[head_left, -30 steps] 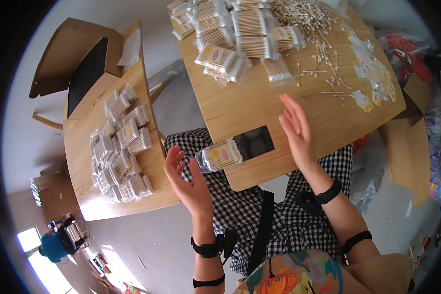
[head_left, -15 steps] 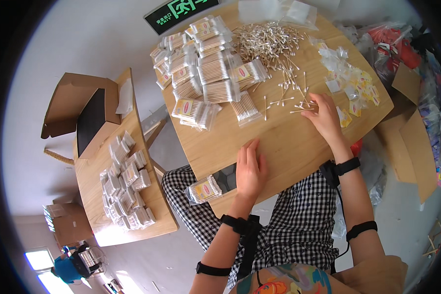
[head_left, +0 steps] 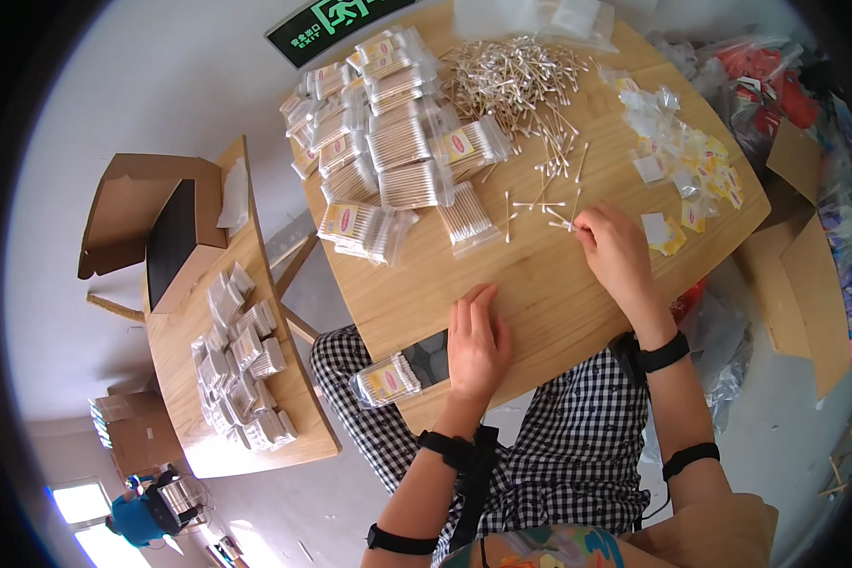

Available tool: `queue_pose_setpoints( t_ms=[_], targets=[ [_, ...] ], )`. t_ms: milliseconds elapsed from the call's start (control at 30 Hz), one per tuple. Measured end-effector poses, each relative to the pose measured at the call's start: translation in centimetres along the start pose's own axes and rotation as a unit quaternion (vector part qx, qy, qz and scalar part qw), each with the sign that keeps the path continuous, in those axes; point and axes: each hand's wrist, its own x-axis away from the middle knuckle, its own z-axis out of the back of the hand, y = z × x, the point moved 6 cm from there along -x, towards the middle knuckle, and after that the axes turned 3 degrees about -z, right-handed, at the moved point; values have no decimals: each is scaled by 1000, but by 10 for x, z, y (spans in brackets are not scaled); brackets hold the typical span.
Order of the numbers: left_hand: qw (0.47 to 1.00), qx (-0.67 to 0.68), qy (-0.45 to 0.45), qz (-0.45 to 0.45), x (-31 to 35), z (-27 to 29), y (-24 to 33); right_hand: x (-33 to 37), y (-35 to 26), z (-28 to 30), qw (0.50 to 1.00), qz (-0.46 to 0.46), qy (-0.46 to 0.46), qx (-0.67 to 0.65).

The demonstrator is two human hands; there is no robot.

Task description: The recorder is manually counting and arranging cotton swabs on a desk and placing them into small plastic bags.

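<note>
My right hand (head_left: pixel 618 248) is over the right part of the wooden table, thumb and fingers pinched at the ends of a few cotton swabs (head_left: pixel 560 220). Just beyond it, other loose swabs lie scattered toward a large heap of cotton swabs (head_left: pixel 511 80). My left hand (head_left: pixel 477 343) rests on the table's near edge with fingers stretched out, holding nothing. Beside it lies a dark hexagon-patterned thing (head_left: pixel 430 360) with a filled bag of swabs (head_left: pixel 388 381) on its left. A clear bag of swabs (head_left: pixel 466 216) lies farther up between my hands.
Stacked filled swab bags (head_left: pixel 407 142) cover the table's far left. Small clear bags and yellow-white cards (head_left: pixel 701 180) lie at the right. A second table (head_left: pixel 303 407) at left bears more bags and an open carton (head_left: pixel 204 237). Another carton (head_left: pixel 805 284) stands at right. A person (head_left: pixel 142 511) is far off.
My right hand has drawn slightly nearer to me, and its fingertips have closed in on the swabs. The left hand stays at the table edge. The whole view has shifted a little.
</note>
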Motion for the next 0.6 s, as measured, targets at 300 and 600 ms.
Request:
queue_pose_setpoints(
  t_ms=[300, 600],
  targets=[
    [999, 4, -30, -18, -7, 2, 5, 46, -69, -21, 989, 109, -78, -60],
    [999, 16, -27, -19, -4, -1, -1, 37, -82, -33, 979, 123, -104, -129]
  ],
)
